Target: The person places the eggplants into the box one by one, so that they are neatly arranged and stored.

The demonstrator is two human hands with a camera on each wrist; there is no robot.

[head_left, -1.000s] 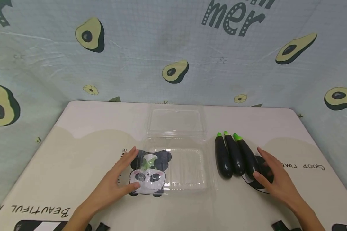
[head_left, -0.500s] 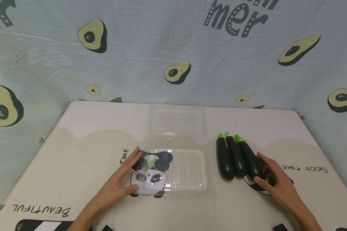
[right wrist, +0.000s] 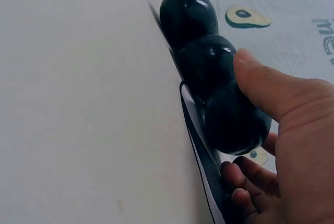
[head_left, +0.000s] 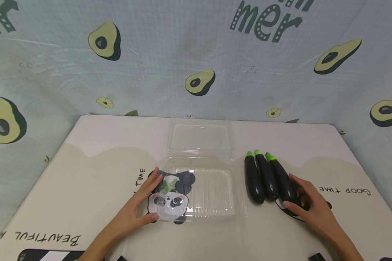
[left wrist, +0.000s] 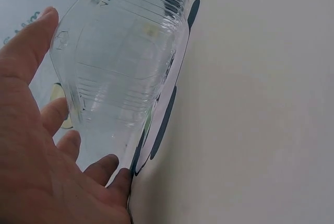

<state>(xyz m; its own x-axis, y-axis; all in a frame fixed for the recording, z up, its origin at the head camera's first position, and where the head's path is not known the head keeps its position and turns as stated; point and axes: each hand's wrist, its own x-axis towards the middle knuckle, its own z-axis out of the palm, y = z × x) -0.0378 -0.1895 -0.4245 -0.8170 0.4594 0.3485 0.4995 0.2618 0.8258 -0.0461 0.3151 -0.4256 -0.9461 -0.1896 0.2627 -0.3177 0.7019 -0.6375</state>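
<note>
A clear plastic clamshell container [head_left: 212, 192] lies on the table with its lid [head_left: 200, 137] folded back. My left hand [head_left: 134, 212] rests at the container's left side, fingers spread and relaxed; in the left wrist view the thumb meets its rim. To the right, three dark eggplants lie side by side with green stem ends pointing away: a left eggplant [head_left: 253, 183], a middle eggplant [head_left: 267, 177] and a right eggplant [head_left: 281, 177]. My right hand [head_left: 317, 214] holds the right eggplant, thumb on top and fingers curled at its far side, as the right wrist view shows.
The pale tabletop [head_left: 94, 188] carries printed words and a panda picture [head_left: 168, 203], partly beneath the container. Behind it hangs a light blue sheet [head_left: 150, 43] printed with avocados. A black-and-white print [head_left: 49, 255] shows at the front left.
My right fingers have curled in around the right eggplant. The left hand has barely moved at the container's side. The head view has shifted slightly.
</note>
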